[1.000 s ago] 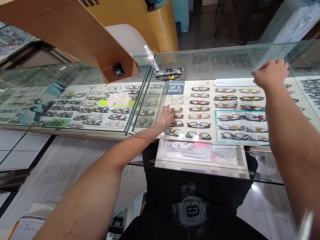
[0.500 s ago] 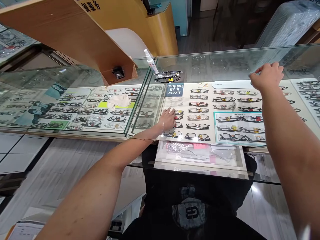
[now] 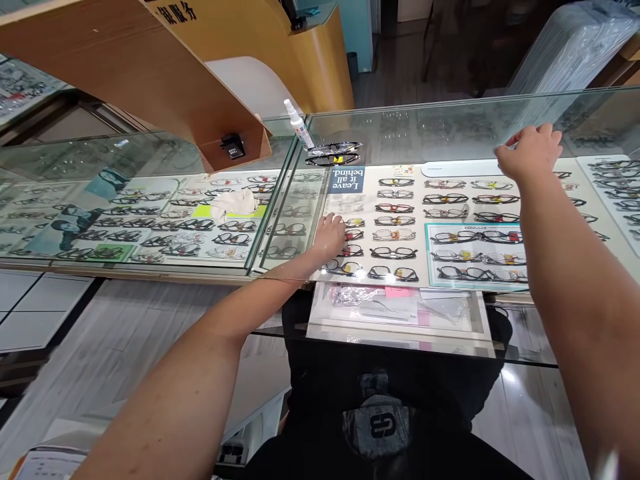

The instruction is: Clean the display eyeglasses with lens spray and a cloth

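Observation:
My left hand (image 3: 330, 237) lies palm down over the glass counter top (image 3: 400, 137), its fingers extended beside a column of eyeglasses (image 3: 353, 235). It holds nothing that I can see. Farther off to the right, my right hand (image 3: 533, 153) rests on the glass with bent fingers and the thumb apart, and nothing shows in it. Rows of eyeglasses (image 3: 395, 253) are laid out on white boards under the glass. A teal-framed board (image 3: 433, 267) bears more frames near my right forearm.
A white spray bottle (image 3: 299, 125) stands beside two dark eyeglasses (image 3: 333, 160) at the far left of the glass. A crumpled cloth (image 3: 234, 203) lies on the left counter, near a slanted wooden panel (image 3: 150, 80). An open drawer (image 3: 487, 323) is in front of my body.
The view has shifted very slightly. Both hands stay in nearly the same places on the glass.

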`<control>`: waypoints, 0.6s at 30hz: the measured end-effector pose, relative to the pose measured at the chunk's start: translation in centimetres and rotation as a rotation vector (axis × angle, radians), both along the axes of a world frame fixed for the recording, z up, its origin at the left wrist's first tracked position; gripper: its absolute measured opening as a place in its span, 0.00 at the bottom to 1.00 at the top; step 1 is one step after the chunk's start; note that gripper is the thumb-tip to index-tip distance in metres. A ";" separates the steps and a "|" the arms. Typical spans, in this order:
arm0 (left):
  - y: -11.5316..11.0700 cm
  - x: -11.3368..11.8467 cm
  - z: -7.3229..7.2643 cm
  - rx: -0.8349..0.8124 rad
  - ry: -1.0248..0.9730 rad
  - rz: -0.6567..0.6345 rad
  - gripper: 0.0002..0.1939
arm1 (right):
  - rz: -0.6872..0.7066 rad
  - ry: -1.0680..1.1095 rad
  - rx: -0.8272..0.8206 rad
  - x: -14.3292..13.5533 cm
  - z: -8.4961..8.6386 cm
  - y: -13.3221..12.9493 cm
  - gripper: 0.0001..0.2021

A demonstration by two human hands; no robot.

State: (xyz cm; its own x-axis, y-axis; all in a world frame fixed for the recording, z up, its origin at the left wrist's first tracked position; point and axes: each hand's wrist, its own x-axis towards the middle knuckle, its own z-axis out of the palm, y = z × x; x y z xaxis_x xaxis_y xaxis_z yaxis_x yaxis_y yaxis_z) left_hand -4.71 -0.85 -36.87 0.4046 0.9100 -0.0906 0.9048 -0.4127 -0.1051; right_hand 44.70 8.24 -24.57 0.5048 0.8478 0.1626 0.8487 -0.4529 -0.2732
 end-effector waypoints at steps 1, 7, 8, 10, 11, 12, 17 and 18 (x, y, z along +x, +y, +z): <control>0.0 0.0 0.0 -0.005 -0.003 -0.003 0.21 | 0.000 0.000 -0.003 0.0 0.1 0.0 0.13; 0.3 -0.1 0.0 -0.028 -0.017 -0.025 0.21 | -0.015 -0.001 -0.039 -0.7 0.8 -0.5 0.14; 0.3 -0.2 0.0 -0.030 -0.019 -0.027 0.21 | -0.016 -0.002 -0.038 -0.9 0.9 -0.6 0.14; 0.4 -0.2 -0.1 -0.032 -0.026 -0.030 0.21 | -0.017 -0.002 -0.031 -1.0 1.0 -0.7 0.14; 0.4 -0.3 -0.1 -0.033 -0.030 -0.031 0.22 | -0.019 0.000 -0.028 -1.1 1.0 -0.7 0.14; 0.4 -0.3 -0.1 -0.033 -0.034 -0.033 0.22 | -0.019 0.001 -0.026 -1.1 1.0 -0.8 0.13; 0.3 -0.3 0.0 -0.038 -0.040 -0.044 0.22 | -0.020 -0.002 -0.027 -0.8 0.7 -0.5 0.14; 0.3 -0.3 0.0 -0.039 -0.038 -0.046 0.22 | -0.017 -0.001 -0.027 -0.7 0.7 -0.5 0.14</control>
